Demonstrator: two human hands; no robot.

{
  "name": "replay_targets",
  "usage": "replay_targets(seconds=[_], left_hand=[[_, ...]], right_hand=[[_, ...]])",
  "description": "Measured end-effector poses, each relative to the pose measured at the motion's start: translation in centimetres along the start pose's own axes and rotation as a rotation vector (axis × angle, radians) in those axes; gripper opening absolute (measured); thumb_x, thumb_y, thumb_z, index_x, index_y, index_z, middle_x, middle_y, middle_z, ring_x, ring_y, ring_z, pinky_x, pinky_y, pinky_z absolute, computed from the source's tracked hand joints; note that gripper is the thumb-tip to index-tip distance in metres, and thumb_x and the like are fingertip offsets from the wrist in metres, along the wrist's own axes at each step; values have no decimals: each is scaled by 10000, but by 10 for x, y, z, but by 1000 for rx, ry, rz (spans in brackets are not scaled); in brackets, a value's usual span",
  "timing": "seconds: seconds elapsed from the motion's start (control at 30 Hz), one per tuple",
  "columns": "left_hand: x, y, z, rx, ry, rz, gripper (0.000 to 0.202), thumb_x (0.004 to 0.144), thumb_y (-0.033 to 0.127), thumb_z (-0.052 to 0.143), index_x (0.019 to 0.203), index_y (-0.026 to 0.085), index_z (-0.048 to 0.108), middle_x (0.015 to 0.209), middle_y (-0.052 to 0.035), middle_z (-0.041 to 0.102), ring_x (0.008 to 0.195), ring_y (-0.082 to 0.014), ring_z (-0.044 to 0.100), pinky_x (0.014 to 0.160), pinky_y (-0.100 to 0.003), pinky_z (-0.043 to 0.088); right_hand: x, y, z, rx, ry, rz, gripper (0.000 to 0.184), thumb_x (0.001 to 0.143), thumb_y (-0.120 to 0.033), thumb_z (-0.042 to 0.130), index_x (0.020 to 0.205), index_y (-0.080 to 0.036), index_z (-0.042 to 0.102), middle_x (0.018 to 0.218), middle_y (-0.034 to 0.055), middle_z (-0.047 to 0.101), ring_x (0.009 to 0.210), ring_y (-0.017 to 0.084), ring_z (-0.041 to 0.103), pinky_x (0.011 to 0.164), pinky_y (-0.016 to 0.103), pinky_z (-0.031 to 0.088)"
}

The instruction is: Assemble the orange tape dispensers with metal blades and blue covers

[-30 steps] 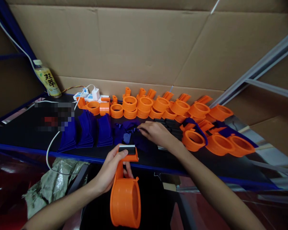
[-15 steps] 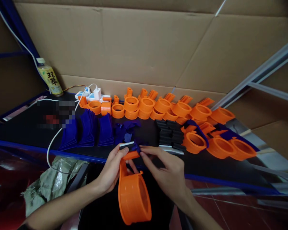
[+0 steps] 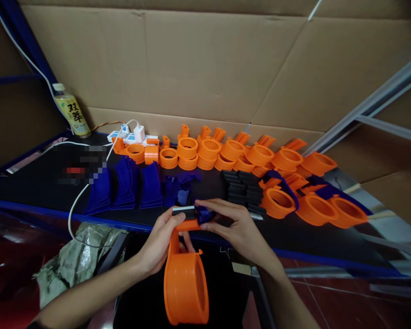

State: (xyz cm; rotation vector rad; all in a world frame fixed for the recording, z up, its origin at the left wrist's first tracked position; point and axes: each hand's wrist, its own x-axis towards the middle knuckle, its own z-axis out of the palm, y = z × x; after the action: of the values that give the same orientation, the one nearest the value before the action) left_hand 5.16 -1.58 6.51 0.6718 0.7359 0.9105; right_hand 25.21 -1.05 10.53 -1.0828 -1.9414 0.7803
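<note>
We grip the orange plastic tape-dispenser body (image 3: 185,274) in our left hand (image 3: 159,244); right hand (image 3: 238,228) fingers pinch a small blue plastic piece (image 3: 202,214), seemingly against its black toothed head (image 3: 184,211). Next, press it home squarely.

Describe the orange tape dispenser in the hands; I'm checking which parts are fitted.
The orange tape dispenser looks like moulded plastic: a wide round drum hanging low toward the camera, and a narrow neck rising to a head with a black toothed blade. The left hand grips the neck; the right hand presses a small blue piece against the head, above the table's near edge.
</note>
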Motion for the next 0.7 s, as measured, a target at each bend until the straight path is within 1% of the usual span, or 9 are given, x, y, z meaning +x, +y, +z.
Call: replay_targets(seconds=[0.07,0.13,0.3,0.4,0.5,0.6,0.7], left_hand=[[0,-1,0,30,-9,4,361,881,430,662,1127,204,526,635,43,645,433,-144,632,429,-212,480],[1,-3,-1,65,-14,15,347,896,437,642,1123,205,516,620,41,648,437,-145,638,438,-204,484],[2,-5,-5,130,-33,70,346,909,441,628,1124,201,504,588,40,643,449,-152,648,442,-190,474],[1,-3,-8,157,-32,68,350,912,453,619,1122,198,504,572,44,631,444,-147,638,443,-187,469],[2,-3,-10,185,-44,75,372,921,457,604,1165,197,496,567,47,626,451,-153,644,439,-187,465],[3,-4,-11,205,-42,97,376,924,461,599,1171,196,496,552,48,620,451,-159,644,440,-192,467],[3,-4,-12,202,-30,87,371,918,467,604,1148,195,501,555,45,621,448,-157,639,441,-193,463]], right_hand=[[0,-1,-1,-16,-27,-8,412,870,-244,763,1274,-305,712,1139,37,738,974,167,707,821,264,576],[-1,-2,-3,-58,-47,-21,437,867,-237,766,1293,-310,700,1148,32,732,959,157,707,828,259,572],[-4,-3,-2,-188,-31,-42,436,873,-268,764,1302,-295,695,1147,33,737,983,162,709,859,263,563],[-5,-1,1,-200,-9,-55,406,884,-292,752,1288,-284,703,1116,31,745,950,157,716,868,268,566],[-6,1,4,-207,-3,-62,393,889,-310,747,1279,-285,708,1090,31,743,898,153,722,842,272,576],[-6,1,7,-176,4,-29,420,885,-313,752,1299,-280,695,1045,30,744,852,151,726,796,270,583],[-6,1,9,-143,7,3,435,873,-284,765,1302,-286,690,1017,22,746,848,152,727,780,269,579]])
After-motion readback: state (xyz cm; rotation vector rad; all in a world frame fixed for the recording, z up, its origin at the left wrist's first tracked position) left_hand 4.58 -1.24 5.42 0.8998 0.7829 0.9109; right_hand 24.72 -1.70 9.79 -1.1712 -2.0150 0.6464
